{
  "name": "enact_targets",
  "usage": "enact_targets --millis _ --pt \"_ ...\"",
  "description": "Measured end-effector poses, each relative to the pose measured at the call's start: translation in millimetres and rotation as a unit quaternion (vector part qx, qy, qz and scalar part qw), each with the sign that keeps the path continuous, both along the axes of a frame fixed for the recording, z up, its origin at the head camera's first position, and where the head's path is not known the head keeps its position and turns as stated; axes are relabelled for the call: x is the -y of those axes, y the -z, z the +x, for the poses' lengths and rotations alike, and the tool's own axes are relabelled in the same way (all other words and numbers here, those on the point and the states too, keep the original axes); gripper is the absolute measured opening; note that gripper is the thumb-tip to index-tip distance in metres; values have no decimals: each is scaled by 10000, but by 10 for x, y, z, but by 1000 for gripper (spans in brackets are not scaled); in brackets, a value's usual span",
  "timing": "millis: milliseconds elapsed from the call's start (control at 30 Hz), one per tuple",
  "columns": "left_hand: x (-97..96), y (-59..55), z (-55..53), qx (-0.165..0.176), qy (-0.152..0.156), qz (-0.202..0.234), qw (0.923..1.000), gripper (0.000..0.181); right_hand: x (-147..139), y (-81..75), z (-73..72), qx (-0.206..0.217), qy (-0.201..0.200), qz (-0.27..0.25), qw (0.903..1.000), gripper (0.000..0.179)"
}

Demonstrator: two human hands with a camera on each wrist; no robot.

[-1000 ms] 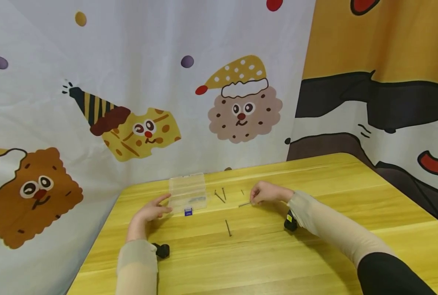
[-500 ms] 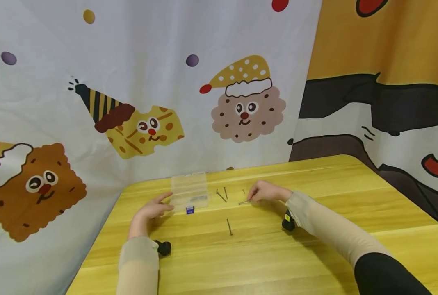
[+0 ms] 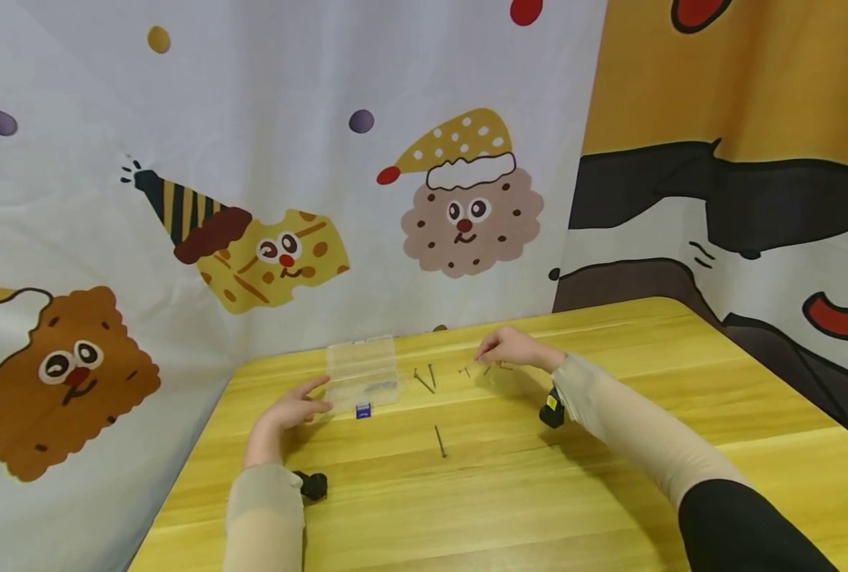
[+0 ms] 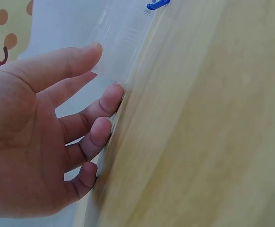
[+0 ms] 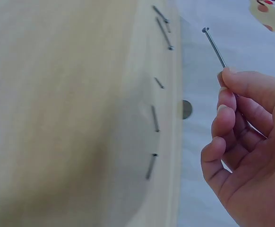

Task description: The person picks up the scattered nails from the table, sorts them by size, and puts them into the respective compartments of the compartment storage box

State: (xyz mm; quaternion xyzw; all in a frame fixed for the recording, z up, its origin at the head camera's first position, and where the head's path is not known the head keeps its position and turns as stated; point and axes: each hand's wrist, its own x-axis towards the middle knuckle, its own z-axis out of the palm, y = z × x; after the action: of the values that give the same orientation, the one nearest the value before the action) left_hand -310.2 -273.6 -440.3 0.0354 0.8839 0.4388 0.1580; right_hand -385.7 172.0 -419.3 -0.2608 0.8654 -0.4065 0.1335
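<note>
Right hand (image 3: 517,348): thumb and finger pinch one screw (image 5: 215,46), head end sticking out; the other fingers are loosely curled. It's over the back of the worktop (image 3: 410,516). Left hand (image 3: 291,408): fingers spread, gripping nothing, thumb tip at the corner of the clear box (image 4: 121,42), lower fingertips against the worktop.

Held screw is to the right of the box, well apart from it. Box lid is up, blue latch (image 3: 363,411) faces the person; contents too small to make out. Just right of the box: two long screws (image 3: 424,381). Near the right hand: a short screw (image 5: 159,83) and two more loose screws (image 5: 155,118). Nearer the person: a single screw (image 3: 441,442). Behind: printed curtain (image 3: 288,119).

Vs 0.5 s ago: right hand sits higher in the head view, two loose screws now show below it. Left hand and box same.
</note>
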Motion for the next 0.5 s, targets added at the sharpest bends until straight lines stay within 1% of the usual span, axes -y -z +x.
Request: enact_targets --millis 67,100,200,267,367,500 --pt "3 8 -2 -31 14 -13 10000 69 -18 -52 -29 27 89 -128 9999 19" --pt "2 15 -5 -19 -33 18 10000 68 -32 -77 -45 7 116 -153 9998 19" --pt "-4 31 -14 -29 -48 -30 10000 68 -60 -155 -85 -73 267 -199 9994 18" --pt "-9 37 -11 -16 -127 -51 9999 67 -64 -211 -103 -123 333 -228 9991 19" --pt "-5 40 -7 -17 -141 -69 9999 67 -44 -297 -108 -184 414 -223 9987 21" --pt "14 36 -8 -18 -130 -23 9999 67 0 -342 -125 -210 428 -218 9986 22"
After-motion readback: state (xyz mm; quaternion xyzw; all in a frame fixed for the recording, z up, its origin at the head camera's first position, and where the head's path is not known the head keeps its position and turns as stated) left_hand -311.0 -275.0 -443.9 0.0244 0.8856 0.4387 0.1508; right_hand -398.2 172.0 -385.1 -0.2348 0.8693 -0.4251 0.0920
